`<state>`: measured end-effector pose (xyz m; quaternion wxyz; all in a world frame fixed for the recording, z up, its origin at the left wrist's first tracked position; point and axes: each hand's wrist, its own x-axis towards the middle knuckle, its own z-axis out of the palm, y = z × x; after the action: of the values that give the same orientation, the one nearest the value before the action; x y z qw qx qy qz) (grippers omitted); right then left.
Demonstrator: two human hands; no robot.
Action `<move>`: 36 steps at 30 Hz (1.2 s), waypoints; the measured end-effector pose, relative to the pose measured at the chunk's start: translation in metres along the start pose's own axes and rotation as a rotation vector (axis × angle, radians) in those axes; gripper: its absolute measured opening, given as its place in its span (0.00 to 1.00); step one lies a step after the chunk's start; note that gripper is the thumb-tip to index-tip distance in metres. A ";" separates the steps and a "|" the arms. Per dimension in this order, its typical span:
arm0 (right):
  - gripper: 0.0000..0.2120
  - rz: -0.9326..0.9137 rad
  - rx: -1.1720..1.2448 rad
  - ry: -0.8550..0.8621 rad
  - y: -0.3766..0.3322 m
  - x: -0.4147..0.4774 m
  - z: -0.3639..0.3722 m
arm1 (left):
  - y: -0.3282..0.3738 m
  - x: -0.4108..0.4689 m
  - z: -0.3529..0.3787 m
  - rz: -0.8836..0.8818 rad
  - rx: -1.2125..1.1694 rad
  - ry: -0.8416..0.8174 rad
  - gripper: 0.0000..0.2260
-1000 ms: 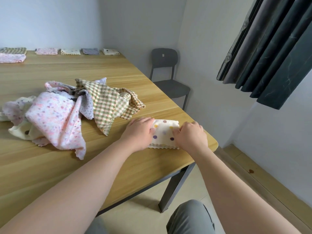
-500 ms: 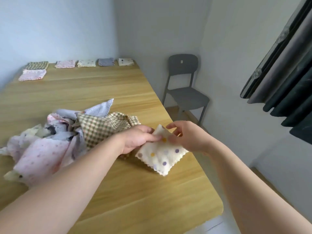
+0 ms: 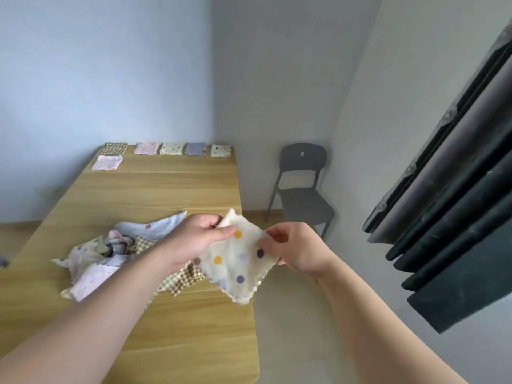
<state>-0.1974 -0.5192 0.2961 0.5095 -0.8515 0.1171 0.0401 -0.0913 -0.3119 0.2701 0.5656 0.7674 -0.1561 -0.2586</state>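
While lifted clear of the worktop [image 3: 166, 195], shown tilted like a diamond over the right edge: a small folded cloth [image 3: 235, 259], cream with yellow and purple dots and a scalloped hem. Pinched along its upper left side by the left hand [image 3: 191, 239], thumb on top, fingers [image 3: 207, 220] curled behind. Pinched at its right corner by the right hand [image 3: 302, 250], fingers [image 3: 273, 239] narrowed onto the fabric. Gripped at two sides, probably, to stop the folds from springing open and to square them up before setting down. Raised rather than slid, likely for carrying to the far end, toward a row of folded cloths [image 3: 169, 148] laid flat and evenly spaced near the wall.

Lying under and left of the left wrist: a loose heap of unfolded cloths [image 3: 105, 259], pink, pale blue and green check, bunched near the middle of the worktop, presumably kept within easy reach for the next pick.

Hard to judge the number of layers in the held piece, with only its front face on view. Hidden behind the fabric: the rear fingers of both hands. Masked by the left forearm: part of the heap. Cut off by the lower frame: the near end of the worktop. Off to the right, a dark chair [image 3: 302, 189] against the wall and dark curtains [image 3: 457, 203], cropped at the picture's edge. Too small to read with confidence: the patterns on the far row.
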 end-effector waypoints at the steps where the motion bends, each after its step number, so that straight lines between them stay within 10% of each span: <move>1: 0.05 0.002 0.018 0.022 0.000 -0.001 -0.008 | 0.005 0.000 0.007 0.009 0.004 0.020 0.16; 18: 0.07 0.132 0.328 0.121 0.104 0.095 -0.185 | 0.034 0.157 0.168 0.017 -0.235 0.201 0.10; 22: 0.14 0.365 0.653 -0.082 0.124 0.128 -0.216 | 0.057 0.197 0.202 -0.029 -0.384 0.321 0.09; 36: 0.08 0.187 0.037 -0.301 0.117 0.300 -0.231 | 0.066 0.260 0.204 -0.211 -0.590 0.619 0.08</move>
<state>0.0532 -0.8228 0.2496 0.5309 -0.8118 0.1188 0.2120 0.0076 -0.6307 0.2292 0.7509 0.6262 0.1807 -0.1062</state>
